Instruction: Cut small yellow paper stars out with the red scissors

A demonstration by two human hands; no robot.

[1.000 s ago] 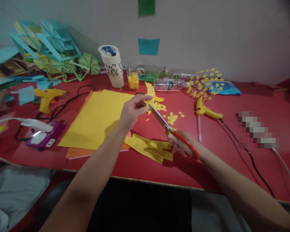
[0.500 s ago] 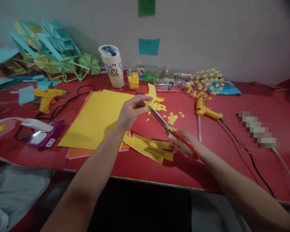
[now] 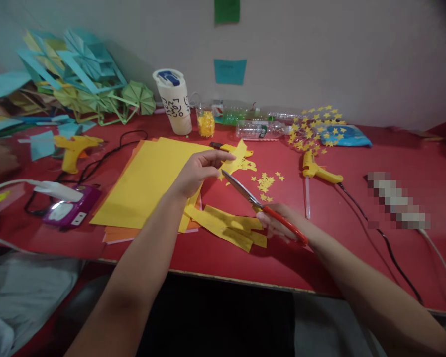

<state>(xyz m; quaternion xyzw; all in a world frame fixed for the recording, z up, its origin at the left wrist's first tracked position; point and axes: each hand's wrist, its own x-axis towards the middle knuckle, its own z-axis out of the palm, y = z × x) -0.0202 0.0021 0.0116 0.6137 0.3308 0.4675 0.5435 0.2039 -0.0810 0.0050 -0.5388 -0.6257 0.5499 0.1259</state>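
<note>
One long red table, smooth and faintly shiny with a worn pale front edge, runs along a plain grey wall. Folded paper shapes, blue and green with sharp pleats, are heaped at the back left. Before the person lies a stack of flat yellow sheets, orange and pink edges showing beneath. A white tumbler with dark markings stands behind it, near clear plastic bottles lying on their sides. Yellow paper strips overlap near the front edge, just left of the right hand. That hand is curled round the red handles of the scissors, whose slim grey metal blades slant up and leftward over the table, close together. A yellow glue gun lies to their right, a clear stick beside it. The left hand has its palm half open, thumb and forefinger pinching a yellow paper piece just beyond the blade tips; the piece is thin and narrow, angled upward. Whether the tips touch the paper is hard to tell from this view. Smallest are the loose yellow stars, pointed and flat, scattered beyond the scissors.
</note>
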